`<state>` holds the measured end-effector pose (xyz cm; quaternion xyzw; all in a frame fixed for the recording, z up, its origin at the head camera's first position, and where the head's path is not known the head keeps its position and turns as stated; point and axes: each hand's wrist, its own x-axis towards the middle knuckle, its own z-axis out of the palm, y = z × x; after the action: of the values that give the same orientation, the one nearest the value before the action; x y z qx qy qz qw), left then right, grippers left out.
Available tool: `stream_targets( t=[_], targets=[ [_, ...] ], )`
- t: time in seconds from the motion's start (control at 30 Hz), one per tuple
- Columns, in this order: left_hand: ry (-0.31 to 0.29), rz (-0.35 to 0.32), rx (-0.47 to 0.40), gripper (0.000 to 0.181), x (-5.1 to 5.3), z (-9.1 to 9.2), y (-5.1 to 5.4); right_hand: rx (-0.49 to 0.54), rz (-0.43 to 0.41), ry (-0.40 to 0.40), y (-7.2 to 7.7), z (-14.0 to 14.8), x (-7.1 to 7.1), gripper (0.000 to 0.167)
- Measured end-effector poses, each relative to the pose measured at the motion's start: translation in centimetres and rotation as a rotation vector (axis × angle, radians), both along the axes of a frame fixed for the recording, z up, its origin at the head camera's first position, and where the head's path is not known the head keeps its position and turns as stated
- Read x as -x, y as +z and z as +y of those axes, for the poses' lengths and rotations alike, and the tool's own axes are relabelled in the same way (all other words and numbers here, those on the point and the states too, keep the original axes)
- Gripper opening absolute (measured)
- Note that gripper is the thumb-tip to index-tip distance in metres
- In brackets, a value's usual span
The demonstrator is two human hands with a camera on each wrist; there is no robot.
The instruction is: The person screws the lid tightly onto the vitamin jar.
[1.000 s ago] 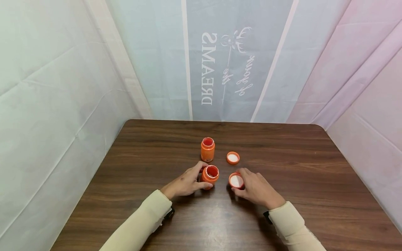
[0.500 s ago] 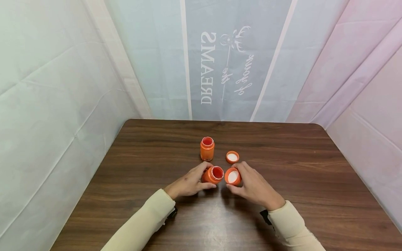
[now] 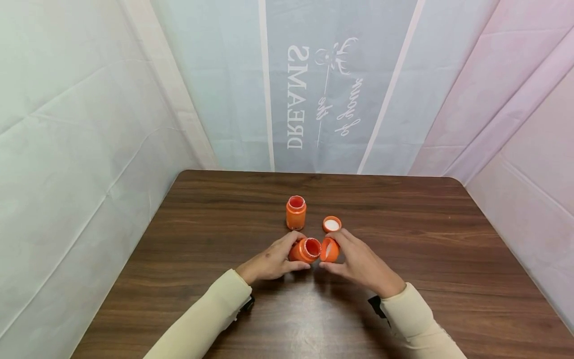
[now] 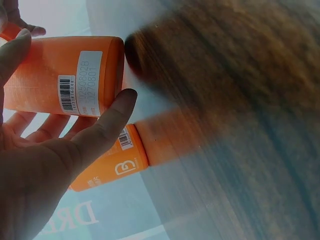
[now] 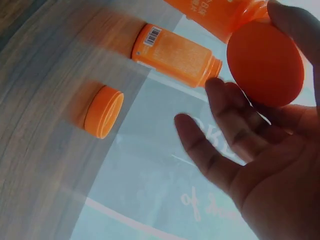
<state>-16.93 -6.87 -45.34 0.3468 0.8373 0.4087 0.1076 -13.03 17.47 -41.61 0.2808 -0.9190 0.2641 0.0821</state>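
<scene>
In the head view my left hand [image 3: 272, 259] grips an uncapped orange bottle [image 3: 305, 251], tilted with its mouth toward the right. My right hand [image 3: 364, 262] pinches an orange cap [image 3: 330, 250] by its rim, its white inside turned toward that mouth; cap and mouth are very close, and I cannot tell if they touch. In the left wrist view the held bottle [image 4: 45, 75] shows a barcode label. The right wrist view shows the cap's flat top [image 5: 265, 62], thumb and fingers at its edge.
A second uncapped orange bottle [image 3: 296, 213] stands upright just behind my left hand. Another orange cap [image 3: 332, 224] lies white side up behind my right fingers. The brown wooden table [image 3: 215, 199] ends at hanging cloths on the back and both sides.
The held bottle has tilted and shifted right. My right hand has brought its cap leftward and up to the bottle's mouth, turning the white inside leftward. The other bottle and cap have not moved.
</scene>
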Motion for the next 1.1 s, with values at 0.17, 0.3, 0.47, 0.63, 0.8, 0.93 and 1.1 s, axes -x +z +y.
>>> stream_targets(
  t=[0.17,0.3,0.47,0.63,0.8,0.93,1.1],
  targets=[
    [0.004,0.002,0.025,0.055,0.0,0.1,0.1,0.053,-0.028,0.037,0.3,-0.4,0.3,0.057],
    [0.003,0.000,0.046,0.054,-0.1,0.3,0.2,0.071,-0.053,0.061,0.5,-0.6,0.4,0.057],
    [-0.005,-0.006,0.060,0.053,-0.2,0.6,0.2,0.027,-0.014,0.076,0.6,-0.9,0.4,0.059],
    [0.002,0.004,0.067,0.052,-0.4,0.7,0.1,-0.040,0.066,0.092,0.5,-1.2,0.5,0.061],
    [0.006,0.024,0.074,0.051,-0.4,0.7,0.1,-0.054,0.096,0.092,0.5,-1.5,0.5,0.061],
    [0.015,0.019,0.069,0.051,-0.4,0.8,0.0,-0.067,0.103,0.056,0.5,-1.8,0.4,0.058],
    [0.019,0.016,0.049,0.051,-0.3,0.8,-0.1,-0.095,0.080,-0.044,0.5,-2.4,0.4,0.046]
  ],
)
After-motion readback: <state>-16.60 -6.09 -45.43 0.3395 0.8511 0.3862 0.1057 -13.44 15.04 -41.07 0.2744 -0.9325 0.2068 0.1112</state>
